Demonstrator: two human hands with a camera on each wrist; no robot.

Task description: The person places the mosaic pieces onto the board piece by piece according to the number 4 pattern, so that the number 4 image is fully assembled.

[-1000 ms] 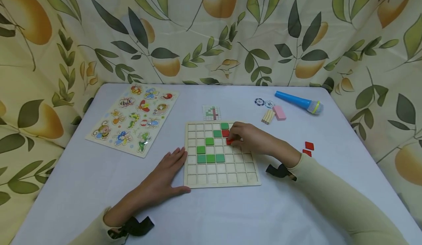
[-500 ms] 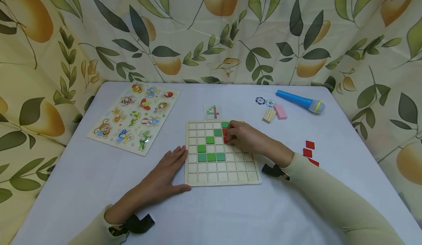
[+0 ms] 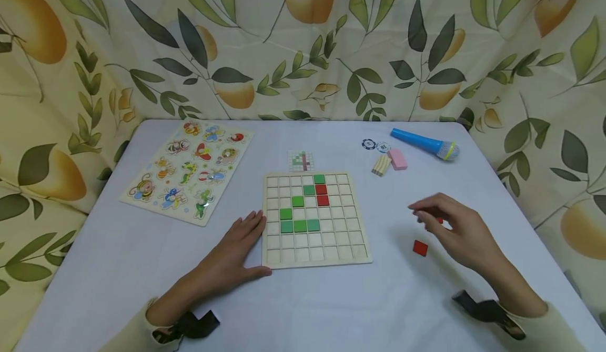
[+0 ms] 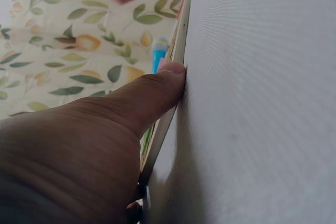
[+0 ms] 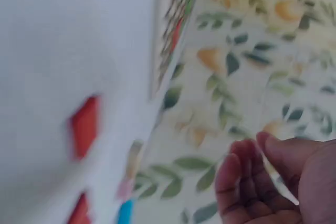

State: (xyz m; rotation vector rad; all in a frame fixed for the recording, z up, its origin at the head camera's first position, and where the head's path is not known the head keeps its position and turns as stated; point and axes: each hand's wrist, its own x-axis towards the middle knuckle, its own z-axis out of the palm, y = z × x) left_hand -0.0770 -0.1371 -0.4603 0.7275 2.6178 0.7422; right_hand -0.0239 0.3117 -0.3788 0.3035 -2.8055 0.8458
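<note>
Right hand (image 3: 456, 231) hovering near red square (image 3: 420, 248), fingers loosely bent, holding nothing | red square lying right of board (image 3: 307, 240), probably light, stiff, edges best for pinching | left hand (image 3: 232, 252) touching board, fingers straight

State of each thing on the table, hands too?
Grid board: flat, partly filled
Green tiles: in cells
Red tiles: two in cells, others loose
Left hand: touching grid board
Right hand: raised, holding nothing visible
Blue microphone: lying down
Insect sheet: flat
Pattern card: flat
</note>
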